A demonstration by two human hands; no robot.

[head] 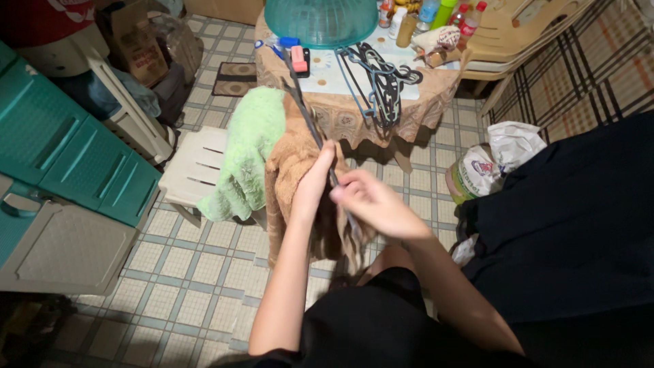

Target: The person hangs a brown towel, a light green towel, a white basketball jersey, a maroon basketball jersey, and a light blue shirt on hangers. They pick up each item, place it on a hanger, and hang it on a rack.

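My left hand [312, 185] grips a brown towel [289, 178] that hangs over a dark clothes hanger [304, 112]. My right hand [373, 204] pinches the hanger's lower bar and the towel edge just to the right of the left hand. The hanger rises away from me toward the round table. A light green towel [248, 153] drapes beside the brown one, over the white plastic stool [194, 167].
A round table [354, 112] with a tan cloth holds a teal dome cover [320, 20], a pile of dark hangers [381, 75] and bottles. Teal plastic drawers [75, 143] stand at left. A filled bag [477, 174] and dark fabric [572, 218] lie at right, on tiled floor.
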